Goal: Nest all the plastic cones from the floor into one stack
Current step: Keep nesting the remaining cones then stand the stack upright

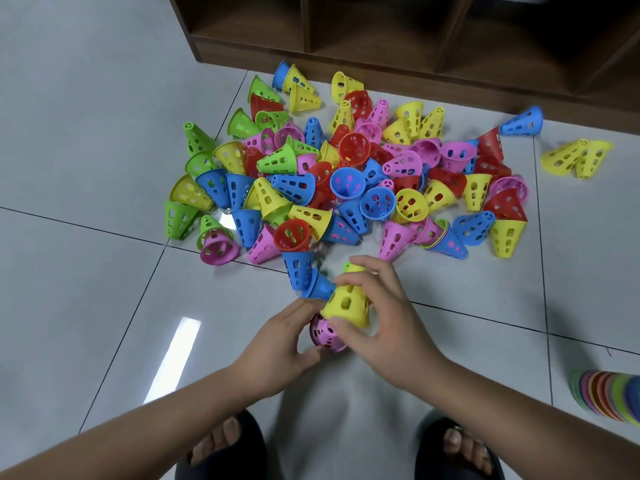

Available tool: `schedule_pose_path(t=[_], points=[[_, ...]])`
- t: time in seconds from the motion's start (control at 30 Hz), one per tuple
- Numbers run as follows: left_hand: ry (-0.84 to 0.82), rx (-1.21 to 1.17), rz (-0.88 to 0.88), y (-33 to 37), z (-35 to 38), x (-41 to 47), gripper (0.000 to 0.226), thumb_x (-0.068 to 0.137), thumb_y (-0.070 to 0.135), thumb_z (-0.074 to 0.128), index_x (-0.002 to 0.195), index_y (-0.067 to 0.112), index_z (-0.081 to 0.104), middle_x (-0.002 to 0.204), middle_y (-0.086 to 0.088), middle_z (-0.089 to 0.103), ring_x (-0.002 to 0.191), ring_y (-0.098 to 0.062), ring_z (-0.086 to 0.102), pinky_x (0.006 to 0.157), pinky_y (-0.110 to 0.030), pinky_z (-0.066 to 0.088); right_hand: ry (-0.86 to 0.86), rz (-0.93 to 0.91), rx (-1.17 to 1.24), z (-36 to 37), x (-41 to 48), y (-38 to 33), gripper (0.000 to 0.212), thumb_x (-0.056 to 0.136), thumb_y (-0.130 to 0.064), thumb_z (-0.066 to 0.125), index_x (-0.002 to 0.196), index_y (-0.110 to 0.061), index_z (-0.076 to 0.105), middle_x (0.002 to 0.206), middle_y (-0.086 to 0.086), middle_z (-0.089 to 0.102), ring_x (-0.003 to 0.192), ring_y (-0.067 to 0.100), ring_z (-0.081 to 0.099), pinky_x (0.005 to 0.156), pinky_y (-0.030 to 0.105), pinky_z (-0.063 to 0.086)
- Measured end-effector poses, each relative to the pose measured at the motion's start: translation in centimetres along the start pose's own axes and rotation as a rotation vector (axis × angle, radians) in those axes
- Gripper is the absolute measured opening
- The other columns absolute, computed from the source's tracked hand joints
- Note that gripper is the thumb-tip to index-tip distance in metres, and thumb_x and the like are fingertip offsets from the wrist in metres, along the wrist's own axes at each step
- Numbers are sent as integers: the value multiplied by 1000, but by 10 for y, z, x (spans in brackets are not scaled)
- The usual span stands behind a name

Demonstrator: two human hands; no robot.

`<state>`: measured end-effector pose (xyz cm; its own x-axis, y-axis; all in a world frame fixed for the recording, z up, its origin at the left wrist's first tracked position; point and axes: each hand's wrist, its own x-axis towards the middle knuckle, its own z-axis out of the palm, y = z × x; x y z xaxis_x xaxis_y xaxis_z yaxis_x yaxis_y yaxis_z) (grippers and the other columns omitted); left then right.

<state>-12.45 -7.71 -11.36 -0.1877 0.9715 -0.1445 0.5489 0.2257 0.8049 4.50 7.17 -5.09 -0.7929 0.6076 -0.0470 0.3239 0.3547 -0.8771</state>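
while r hand (391, 329) grips yellow cone (346, 303), l hand (277, 344) holds pink cone (323, 336)

Cone pile (346, 183): yellow, blue, green, pink and red mixed; all walls perforated with holes. Nearest: yellow cone (348, 303), pink cone (325, 336). Side stack (609, 396): rims banded pink, red, orange, green, blue. Floor (86, 168): pale grey tiles, thin dark grout lines. Shelf (311, 58): dark brown. Sandals (254, 434): black.

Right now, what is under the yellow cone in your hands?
A pink cone, held by the left hand, shows just below the yellow cone, which the right hand grips. The yellow wall hides whether it is nested inside.
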Motion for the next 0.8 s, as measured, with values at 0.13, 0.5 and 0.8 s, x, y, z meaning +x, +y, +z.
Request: schedule_pose_path(t=[0.13, 0.5, 0.8], points=[[-25, 69, 7, -16, -13, 0, 66, 84, 9, 69, 143, 34, 54, 138, 19, 55, 124, 1, 54, 105, -25, 49, -121, -141, -196, 10, -13, 3, 66, 87, -26, 77, 145, -34, 49, 154, -10, 34, 145, 10, 43, 108, 27, 47], [-17, 289, 267, -30, -34, 53, 49, 101, 7, 61, 148, 19, 57, 155, 3, 53, 143, -21, 50, 114, -41, 46, -332, -217, -383, 3, -5, 35, 66, 100, -44, 63, 160, -35, 38, 149, -10, 42, 140, 13, 42, 116, 34, 38], [-86, 608, 141, -52, -28, 41, 56, 88, 32, 75, 142, 31, 57, 151, 4, 51, 139, -22, 48, 100, -39, 50, -139, -112, -494, -10, 29, 75, 48, 109, -43, 43, 154, -27, 51, 149, -4, 47, 138, 19, 46, 113, 43, 43]])
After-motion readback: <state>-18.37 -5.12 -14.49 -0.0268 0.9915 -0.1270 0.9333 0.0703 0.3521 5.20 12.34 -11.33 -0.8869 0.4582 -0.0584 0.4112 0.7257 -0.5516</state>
